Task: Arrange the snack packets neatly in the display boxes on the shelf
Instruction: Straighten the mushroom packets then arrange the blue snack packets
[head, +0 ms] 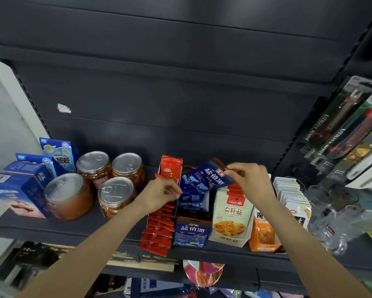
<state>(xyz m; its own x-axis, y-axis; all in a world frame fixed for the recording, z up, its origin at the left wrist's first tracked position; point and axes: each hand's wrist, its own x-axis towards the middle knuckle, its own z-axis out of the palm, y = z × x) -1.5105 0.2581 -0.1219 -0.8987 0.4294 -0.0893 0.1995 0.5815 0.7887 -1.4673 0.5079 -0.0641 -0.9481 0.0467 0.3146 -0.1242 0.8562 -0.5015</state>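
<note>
A blue packet (208, 176) was held tilted above the blue box (192, 224), which stood on the shelf (73, 230) between the red box (166, 203) on its left and the mushroom box (231, 216) on its right. The right hand (248, 179) pinched the packet's upper right corner between thumb and forefinger; the left hand (161, 193) had its fingers curled at the packet's lower left edge, apparently pinching it there, though the exact contact was hard to make out against the red box.

The packet looked light and thin — a soft, glossy foil pouch that would flex and slip rather than hold a shape. Gripped at one corner alone it would likely droop or twist, so a hold on two opposite edges, as here, seemed the sound way to steer it. The sealed top strip should be the stiffest part and the best place to pinch; squeezing the middle might crush whatever was inside.

More blue packets stood in the box below, upright in a row, with a gap behind the front one. Sliding this one in would probably call for levelling it first — then lowering it edge-on so it did not snag on its neighbours or on the cardboard wall.

Jars (116, 196) stood well to the left.
</note>
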